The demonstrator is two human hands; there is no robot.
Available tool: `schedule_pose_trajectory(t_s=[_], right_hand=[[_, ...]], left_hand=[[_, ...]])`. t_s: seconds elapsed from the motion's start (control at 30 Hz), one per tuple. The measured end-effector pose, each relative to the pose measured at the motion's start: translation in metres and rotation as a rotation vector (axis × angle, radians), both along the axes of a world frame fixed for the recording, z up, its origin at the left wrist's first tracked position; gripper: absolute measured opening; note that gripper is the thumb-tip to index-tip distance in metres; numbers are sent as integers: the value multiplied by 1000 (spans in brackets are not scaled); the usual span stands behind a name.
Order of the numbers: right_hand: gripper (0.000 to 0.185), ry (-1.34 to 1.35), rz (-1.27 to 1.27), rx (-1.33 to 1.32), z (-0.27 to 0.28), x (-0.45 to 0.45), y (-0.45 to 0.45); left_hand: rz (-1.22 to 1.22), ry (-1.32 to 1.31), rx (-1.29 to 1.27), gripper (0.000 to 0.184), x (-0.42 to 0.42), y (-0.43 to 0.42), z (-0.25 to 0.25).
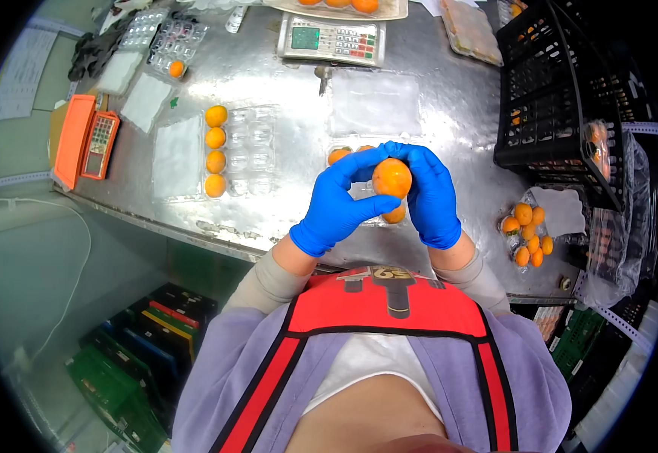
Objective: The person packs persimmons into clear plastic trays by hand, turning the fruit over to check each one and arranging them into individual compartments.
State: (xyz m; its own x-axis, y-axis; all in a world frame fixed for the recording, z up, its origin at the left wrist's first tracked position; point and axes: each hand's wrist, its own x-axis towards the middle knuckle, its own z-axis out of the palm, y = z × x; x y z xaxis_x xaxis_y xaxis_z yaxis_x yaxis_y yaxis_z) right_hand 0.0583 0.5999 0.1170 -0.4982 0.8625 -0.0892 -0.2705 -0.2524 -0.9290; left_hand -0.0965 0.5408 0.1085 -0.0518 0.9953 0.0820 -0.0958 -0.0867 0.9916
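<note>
So the biggest thing here is the shiny metal tabletop point(465, 98), spread out under and around both of the person's blue-gloved hands. Next in size is a black crate point(533, 147), off to the right of the right hand point(431, 192) and a bit beyond it, with its open lattice sides showing. Way down left of the left hand point(336, 204), lower than the tabletop, there's a green crate point(110, 392). Back up top, to the left of that same hand, sits a clear tray point(250, 151) with a lid-like flat panel point(178, 158) on its far side. Straight out beyond both hands is a scale point(333, 53) with a keypad and a little greenish display. Farther left of the left hand, past the tray, an orange case point(75, 143) stands next to a calculator point(99, 143). Right of the right hand, near the tabletop's edge, there's a cluster of small fruits point(524, 214). Smallest stuff is single fruits: a row of four point(215, 139) runs along the tray's panel side, left of the left hand, and a couple more point(394, 214) peek out from under the hands. Both hands are curled around one round orange fruit point(392, 178), right between them, left thumb against its lower side.
</note>
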Motion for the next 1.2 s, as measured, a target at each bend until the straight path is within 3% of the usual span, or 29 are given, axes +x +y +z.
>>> schedule_pose_trajectory(t_s=[0.13, 0.23, 0.33, 0.37, 0.63, 0.8, 0.97, 1.2], right_hand=[[31, -19, -69, -25, 6, 1, 1], [31, 13, 46, 90, 4, 6, 3], [58, -193, 77, 563, 4, 7, 3], [58, -193, 78, 563, 2, 5, 2], [56, -514, -161, 874, -4, -9, -5], [57, -481, -159, 827, -10, -11, -4], [57, -406, -130, 748, -13, -10, -3], [56, -478, -127, 787, -14, -10, -4]], left_hand=[[-44, -243, -75, 59, -1, 1, 2], [-62, -366, -113, 57, -2, 2, 5], [-72, -470, -140, 55, -3, 5, 4], [-75, -520, -145, 54, -4, 6, 3], [-6, -428, -77, 43, 4, 13, -4], [51, -386, -54, 37, 9, 15, -13], [20, -517, -289, 36, 2, 19, -17], [27, -385, -193, 28, 2, 19, -16]])
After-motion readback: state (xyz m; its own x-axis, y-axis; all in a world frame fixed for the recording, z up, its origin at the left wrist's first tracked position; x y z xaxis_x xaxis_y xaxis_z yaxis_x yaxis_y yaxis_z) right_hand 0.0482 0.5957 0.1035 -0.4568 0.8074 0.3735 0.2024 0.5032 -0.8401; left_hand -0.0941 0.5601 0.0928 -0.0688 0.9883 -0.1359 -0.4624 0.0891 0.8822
